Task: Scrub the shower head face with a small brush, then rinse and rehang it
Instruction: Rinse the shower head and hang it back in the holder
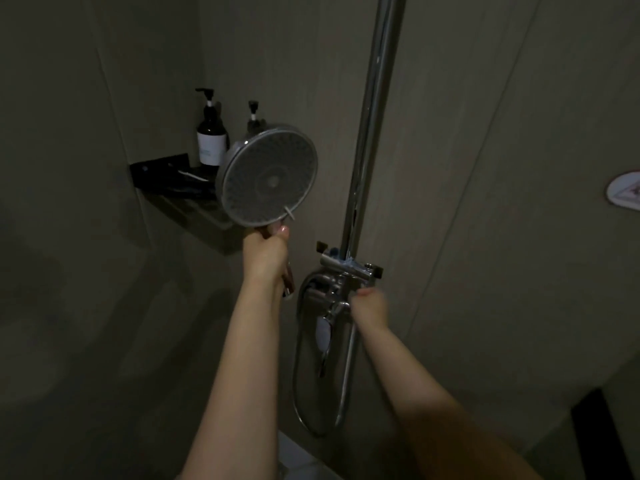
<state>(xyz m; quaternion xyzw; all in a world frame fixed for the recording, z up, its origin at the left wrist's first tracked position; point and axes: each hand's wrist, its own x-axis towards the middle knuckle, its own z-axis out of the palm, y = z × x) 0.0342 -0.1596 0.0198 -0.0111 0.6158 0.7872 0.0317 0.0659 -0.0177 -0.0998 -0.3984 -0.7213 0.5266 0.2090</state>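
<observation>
My left hand (265, 252) grips the handle of the round shower head (269, 176), holding it up with its grey nozzle face turned toward me. No water comes from it. My right hand (370, 308) is at the chrome mixer valve (346, 271) on the wall, fingers curled at the valve's lever handle (334, 311); the grip itself is blurred. A chrome hose (298, 375) loops down below the valve. A thin brush-like item (192, 175) lies on the corner shelf, too dark to identify.
A vertical chrome riser pipe (372, 116) runs up from the valve. A black corner shelf (162, 174) behind the shower head carries two dark pump bottles (211, 140). A round white fitting (625, 190) sits on the right wall. Dim tiled walls surround everything.
</observation>
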